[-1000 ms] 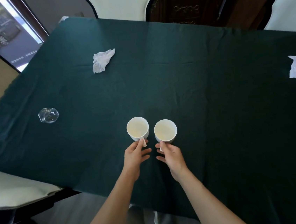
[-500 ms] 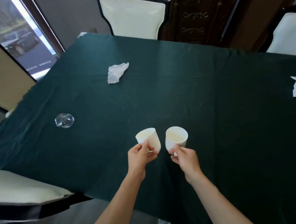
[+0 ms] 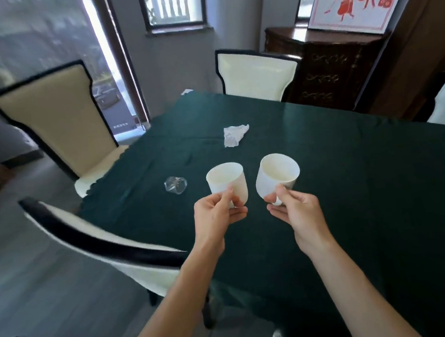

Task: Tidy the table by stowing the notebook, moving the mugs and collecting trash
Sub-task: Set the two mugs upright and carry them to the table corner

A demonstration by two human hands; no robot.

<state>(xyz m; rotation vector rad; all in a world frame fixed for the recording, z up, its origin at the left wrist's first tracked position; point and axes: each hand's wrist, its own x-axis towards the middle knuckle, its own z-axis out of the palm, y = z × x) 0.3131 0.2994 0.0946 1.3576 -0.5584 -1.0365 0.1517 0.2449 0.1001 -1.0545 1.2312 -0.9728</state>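
Your left hand (image 3: pixel 218 218) and right hand (image 3: pixel 298 211), frame centre, have fingers (image 3: pixel 235 211) clamped on the handles of the left mug (image 3: pixel 226 180) and right mug (image 3: pixel 277 173), both clear of the counter (image 3: pixel 354 182). Beyond, the crumpled tissue (image 3: pixel 234 135) lies nearer your left hand.

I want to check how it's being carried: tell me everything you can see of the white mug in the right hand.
The right mug is plain white, glossy, ceramic-looking, with a wide round mouth and a body narrowing toward the base. No liquid shows inside. It tilts, mouth toward the camera, held above the green tablecloth. The right hand pinches its handle, mostly hidden; nothing else touches it.
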